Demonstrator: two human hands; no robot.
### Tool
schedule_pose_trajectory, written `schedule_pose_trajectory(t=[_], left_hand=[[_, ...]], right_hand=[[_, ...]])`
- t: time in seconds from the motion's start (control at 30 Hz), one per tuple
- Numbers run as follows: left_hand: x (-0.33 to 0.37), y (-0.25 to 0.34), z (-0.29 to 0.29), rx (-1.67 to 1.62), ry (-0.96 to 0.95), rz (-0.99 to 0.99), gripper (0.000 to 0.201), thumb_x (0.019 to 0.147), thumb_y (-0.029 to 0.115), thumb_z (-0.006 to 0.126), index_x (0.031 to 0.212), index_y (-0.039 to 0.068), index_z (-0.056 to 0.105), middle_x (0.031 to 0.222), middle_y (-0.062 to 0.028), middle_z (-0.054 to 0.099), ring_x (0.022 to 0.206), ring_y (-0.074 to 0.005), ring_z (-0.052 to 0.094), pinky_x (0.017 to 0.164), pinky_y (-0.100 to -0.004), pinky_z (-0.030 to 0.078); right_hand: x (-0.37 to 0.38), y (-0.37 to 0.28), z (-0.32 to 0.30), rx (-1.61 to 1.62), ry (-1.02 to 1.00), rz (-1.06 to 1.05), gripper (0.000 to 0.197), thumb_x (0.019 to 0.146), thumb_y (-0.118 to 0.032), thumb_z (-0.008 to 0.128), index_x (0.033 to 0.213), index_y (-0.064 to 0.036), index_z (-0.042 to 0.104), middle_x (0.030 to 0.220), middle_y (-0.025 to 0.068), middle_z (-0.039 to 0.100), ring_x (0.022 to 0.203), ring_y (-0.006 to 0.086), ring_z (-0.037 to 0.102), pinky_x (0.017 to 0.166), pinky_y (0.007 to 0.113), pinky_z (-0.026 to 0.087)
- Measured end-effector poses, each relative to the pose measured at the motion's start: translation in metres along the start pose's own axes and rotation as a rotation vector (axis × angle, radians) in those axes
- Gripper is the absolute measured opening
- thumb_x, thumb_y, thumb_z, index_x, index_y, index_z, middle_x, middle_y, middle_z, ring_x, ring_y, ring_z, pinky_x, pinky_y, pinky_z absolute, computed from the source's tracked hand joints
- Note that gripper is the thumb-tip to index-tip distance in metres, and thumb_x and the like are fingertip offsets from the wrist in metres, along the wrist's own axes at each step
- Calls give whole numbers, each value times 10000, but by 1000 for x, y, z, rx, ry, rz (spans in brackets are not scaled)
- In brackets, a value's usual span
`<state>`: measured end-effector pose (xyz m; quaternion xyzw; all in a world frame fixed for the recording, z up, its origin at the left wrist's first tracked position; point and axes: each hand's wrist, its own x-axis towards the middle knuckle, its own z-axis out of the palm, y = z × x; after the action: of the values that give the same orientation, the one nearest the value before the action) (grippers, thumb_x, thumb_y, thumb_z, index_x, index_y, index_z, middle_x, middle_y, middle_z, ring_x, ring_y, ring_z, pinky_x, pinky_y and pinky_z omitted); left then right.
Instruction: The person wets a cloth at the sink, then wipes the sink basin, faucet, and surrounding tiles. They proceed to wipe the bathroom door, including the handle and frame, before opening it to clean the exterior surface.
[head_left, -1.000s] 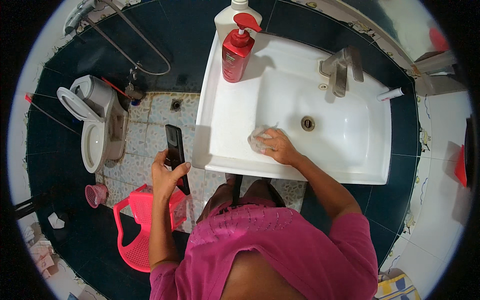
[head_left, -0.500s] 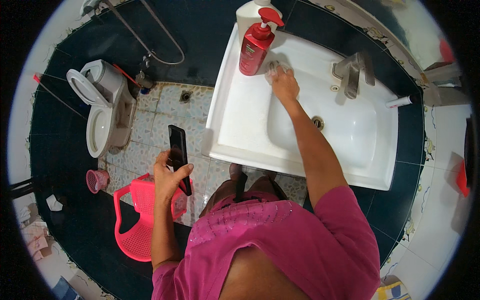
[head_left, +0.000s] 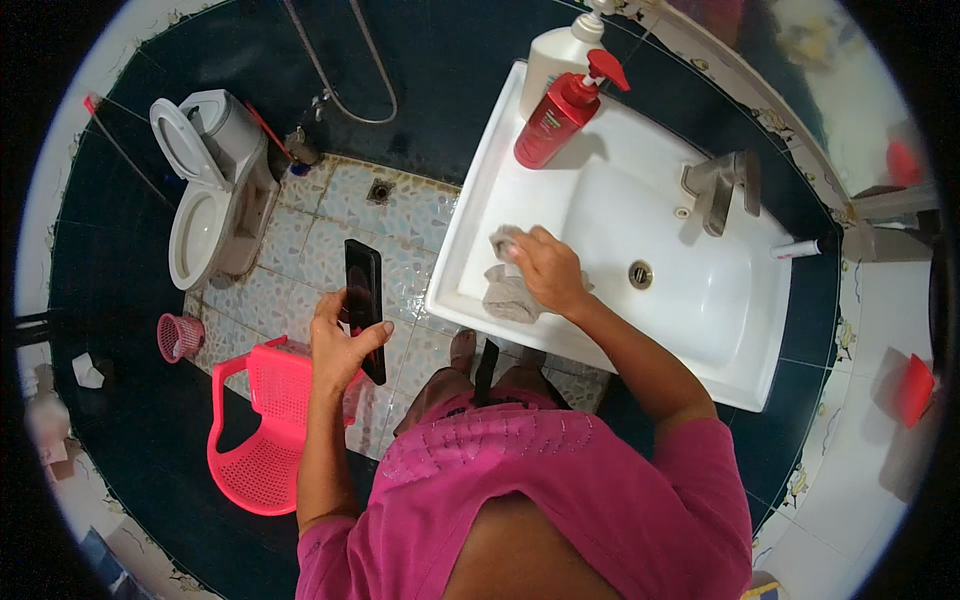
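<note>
My left hand (head_left: 342, 340) grips a black smartphone (head_left: 364, 300) upright, thumb on one side and fingers on the other, out over the tiled floor. At the left front of the white sink (head_left: 470, 205), my right hand (head_left: 548, 268) is closed on a crumpled greyish cloth (head_left: 512, 297). Part of the cloth lies flat on the sink's ledge and part bunches up by the fingers. Behind that hand stand a red pump bottle (head_left: 556, 122) and a white pump bottle (head_left: 560, 58). A metal faucet (head_left: 718, 190) rises at the basin's back right.
A white tube (head_left: 796, 249) lies on the sink's right rim, and a drain (head_left: 640, 274) sits in the basin. To the left are a pink plastic chair (head_left: 272, 425), a small pink basket (head_left: 180, 338) and a toilet (head_left: 212, 205) with its lid raised. A shower hose (head_left: 385, 85) hangs at the back.
My right hand has drawn the cloth from beside the red bottle toward me, onto the sink's left front ledge. The view has shifted slightly. My left hand still holds the phone.
</note>
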<state>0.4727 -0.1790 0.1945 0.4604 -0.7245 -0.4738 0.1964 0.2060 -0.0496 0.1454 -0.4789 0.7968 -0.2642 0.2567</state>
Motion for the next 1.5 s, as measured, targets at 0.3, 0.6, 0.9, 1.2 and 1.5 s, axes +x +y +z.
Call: schedule_pose_trajectory(t=[0.3,0.6,0.9,1.2,1.5], left_hand=[[-27,-31,-25,5,127,-95,442,524,223,731,862,-13,571,778,-75,483,735,-205,469,657,-308,384],[-17,-30,-29,-79,89,-97,435,544,193,752,890,-4,577,832,-93,562,781,-209,538,733,-327,436],[-19,-23,-34,-70,66,-39,392,552,195,745,842,-5,573,781,-68,549,711,-174,504,642,-298,423],[-30,-22,-31,-89,92,-43,389,562,179,739,875,8,584,774,-36,555,719,-152,512,641,-286,416],[-32,14,3,-89,17,86,481,565,202,739,953,-20,560,830,-56,544,735,-158,515,684,-279,415]], right_hand=[[-31,-5,28,-409,-5,-290,836,586,-568,682,1282,-185,422,1267,164,372,1157,360,353,914,517,285],[20,-3,57,-233,226,-529,394,742,-128,617,1132,-99,563,1086,171,517,909,354,489,773,425,410],[121,-64,61,-573,307,-203,267,689,-315,623,801,-79,680,934,73,549,906,294,472,655,393,475],[6,-79,96,-319,78,-513,207,715,-324,641,792,-132,665,976,31,542,889,274,469,697,397,447],[-66,-19,56,-368,3,-627,263,628,-217,694,881,-201,626,1117,-5,502,869,263,461,689,362,425]])
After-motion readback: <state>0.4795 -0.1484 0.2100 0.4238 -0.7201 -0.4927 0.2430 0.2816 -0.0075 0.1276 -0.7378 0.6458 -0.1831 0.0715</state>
